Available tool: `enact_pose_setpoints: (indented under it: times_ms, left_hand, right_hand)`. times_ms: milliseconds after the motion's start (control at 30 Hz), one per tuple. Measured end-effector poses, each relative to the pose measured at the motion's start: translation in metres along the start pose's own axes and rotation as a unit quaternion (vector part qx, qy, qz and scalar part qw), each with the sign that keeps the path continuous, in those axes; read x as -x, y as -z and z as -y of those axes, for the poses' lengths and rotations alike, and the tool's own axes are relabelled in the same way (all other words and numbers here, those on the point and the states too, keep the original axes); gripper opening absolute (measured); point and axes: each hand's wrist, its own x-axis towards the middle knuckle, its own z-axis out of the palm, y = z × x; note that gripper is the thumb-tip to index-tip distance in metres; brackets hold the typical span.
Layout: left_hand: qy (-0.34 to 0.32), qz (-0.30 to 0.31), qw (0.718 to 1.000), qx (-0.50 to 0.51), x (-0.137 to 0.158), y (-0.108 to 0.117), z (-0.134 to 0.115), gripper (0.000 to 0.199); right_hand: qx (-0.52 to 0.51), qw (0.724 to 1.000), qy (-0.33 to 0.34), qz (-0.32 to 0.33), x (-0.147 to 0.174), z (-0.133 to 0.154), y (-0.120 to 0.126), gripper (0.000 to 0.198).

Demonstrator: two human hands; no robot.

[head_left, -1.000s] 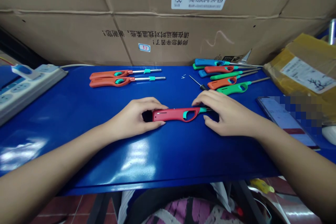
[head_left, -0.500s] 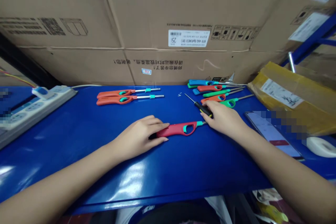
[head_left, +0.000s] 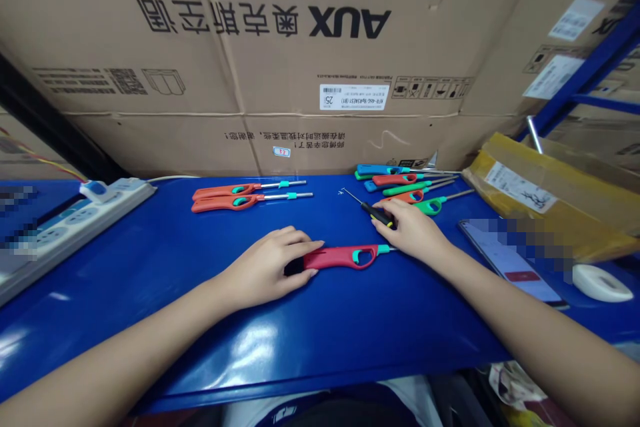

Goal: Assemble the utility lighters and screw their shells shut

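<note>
My left hand has its thumb and fingers closed around the butt end of a red long-nosed lighter lying on the blue table. The lighter's green trigger and collar face right, and my right hand covers the end of its metal nozzle. In my right hand is a screwdriver with a black and yellow handle, its thin shaft pointing to the far left. The shaft's tip is at or very near some tiny pale screw-like bits; contact is unclear.
Two orange lighters lie at the back left. Several coloured lighters are piled behind my right hand. A power strip stands left; a phone, white mouse-like object and yellow-taped box stand right. A large carton walls the back.
The camera has tilted up, so the scene sits lower. The screwdriver tip has moved left, closer to the tiny bits. Both hands keep their grips.
</note>
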Motion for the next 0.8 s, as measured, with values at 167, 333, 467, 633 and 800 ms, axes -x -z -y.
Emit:
enact_pose_setpoints:
  times_ms: [167,333,467,633,800]
  left_hand:
    - [-0.005,-0.011,1.0,0.002,0.0,0.0,0.002,0.042]
    - [-0.007,-0.023,0.999,0.037,0.0,-0.004,0.003,0.042]
    - [0.0,-0.023,0.996,0.081,-0.002,-0.008,-0.001,0.038]
    - [0.003,-0.026,0.993,0.111,-0.003,-0.012,-0.009,0.04]
    - [0.023,-0.053,0.988,0.144,-0.003,-0.015,-0.013,0.043]
  right_hand:
    - [-0.024,0.999,0.009,-0.021,0.0,0.002,-0.002,0.029]
    - [-0.066,0.992,0.008,-0.104,-0.004,0.005,0.007,0.025]
    - [-0.179,0.959,-0.023,-0.219,-0.004,0.01,0.029,0.023]
    - [-0.411,0.867,-0.09,-0.269,-0.003,0.029,0.057,0.024]
    - [-0.515,0.833,-0.093,-0.181,-0.006,0.062,0.066,0.027]
